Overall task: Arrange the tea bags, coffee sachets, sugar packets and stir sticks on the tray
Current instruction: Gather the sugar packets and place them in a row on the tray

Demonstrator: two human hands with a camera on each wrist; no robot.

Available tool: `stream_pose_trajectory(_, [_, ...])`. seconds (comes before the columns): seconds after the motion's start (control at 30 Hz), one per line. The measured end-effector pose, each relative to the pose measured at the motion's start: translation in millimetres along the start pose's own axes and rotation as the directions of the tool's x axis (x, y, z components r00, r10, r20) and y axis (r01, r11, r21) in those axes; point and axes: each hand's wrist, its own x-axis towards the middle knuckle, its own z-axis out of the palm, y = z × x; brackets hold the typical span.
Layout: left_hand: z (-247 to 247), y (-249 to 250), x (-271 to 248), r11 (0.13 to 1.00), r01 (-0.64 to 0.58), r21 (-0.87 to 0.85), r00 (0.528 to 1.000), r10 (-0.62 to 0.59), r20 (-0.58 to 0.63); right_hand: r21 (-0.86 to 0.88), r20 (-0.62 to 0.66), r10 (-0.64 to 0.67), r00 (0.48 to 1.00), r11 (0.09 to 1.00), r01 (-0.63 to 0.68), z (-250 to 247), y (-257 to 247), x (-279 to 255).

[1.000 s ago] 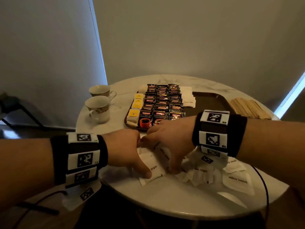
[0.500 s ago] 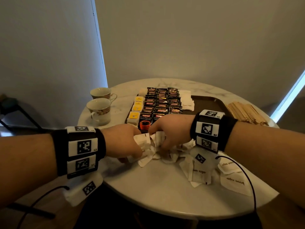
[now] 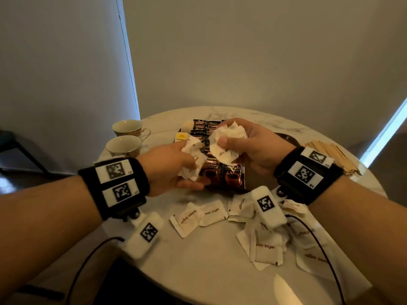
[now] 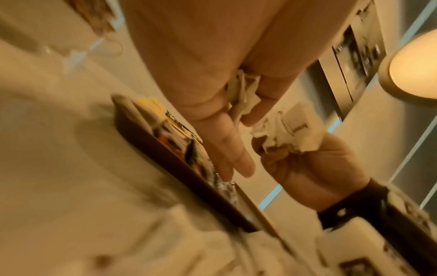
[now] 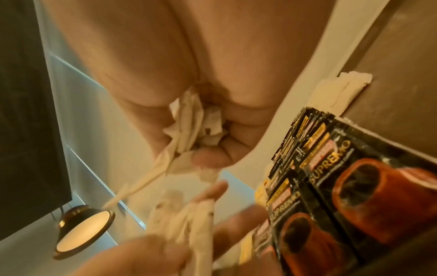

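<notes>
Head view showed my right hand [image 3: 248, 148] curled round a bunch of sugar packets [image 3: 226, 140], thumb pressed on the front one so the bundle would not fan out. My left hand [image 3: 169, 170] gripped a second bunch of packets [image 3: 192, 160] against the palm, two fingers hanging loose below it in the left wrist view. I held both bunches above the near end of the tray [image 3: 286, 137], probably to square them before laying them down. Under my hands the coffee sachets [image 3: 233, 177] lay in neat rows, with yellow tea bags [image 3: 182, 135] at the tray's left edge. More loose packets [image 3: 212, 213] lay scattered on the worktop [image 3: 211, 271] nearest me, not yet gathered. The stir sticks [image 3: 330, 154] lay in a pile to the right of the tray, and two cups [image 3: 123, 145] stood to its left.
</notes>
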Motion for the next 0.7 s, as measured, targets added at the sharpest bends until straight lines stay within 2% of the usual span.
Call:
stream_pose_trajectory(0.07, [12.3, 4.6, 13.2, 0.984, -0.018, -0.18, 0.999, 0.025, 0.037, 0.062, -0.112, -0.046, 0.993, 0.997, 0.053, 2.0, 0.8, 8.4])
stream_pose_trajectory(0.17, [25.7, 16.2, 36.5, 0.923, -0.043, -0.383, 0.998, 0.053, 0.017, 0.018, -0.233, -0.062, 0.97, 0.998, 0.068, -1.8, 6.8, 24.3])
stream_pose_trajectory(0.37, [49.0, 35.3, 70.4, 0.912, -0.076, -0.403, 0.988, 0.122, 0.089, -0.203, -0.39, -0.046, 0.92, 0.979, -0.037, -9.7, 6.6, 47.6])
stream_pose_trajectory(0.43, [56.1, 39.8, 80.8, 0.915, -0.1, -0.391, 0.986, 0.145, 0.087, -0.167, -0.425, -0.016, 0.905, 0.984, -0.061, -14.5, 3.7, 53.4])
stream_pose_trajectory(0.53, [60.5, 41.4, 97.6, 0.907, -0.14, -0.398, 0.987, 0.162, 0.022, 0.146, -0.366, 0.058, 0.929, 0.989, -0.004, -22.3, 0.3, 56.1])
stream_pose_trajectory(0.57, [60.2, 40.5, 103.2, 0.905, -0.15, -0.399, 0.987, 0.163, -0.001, 0.194, -0.337, 0.065, 0.939, 0.981, 0.002, -25.9, 0.4, 57.1])
stream_pose_trajectory(0.7, [53.0, 33.6, 118.6, 0.909, -0.133, -0.395, 0.991, 0.124, -0.049, 0.093, -0.236, 0.013, 0.972, 0.996, 0.009, -39.2, 10.5, 58.6])
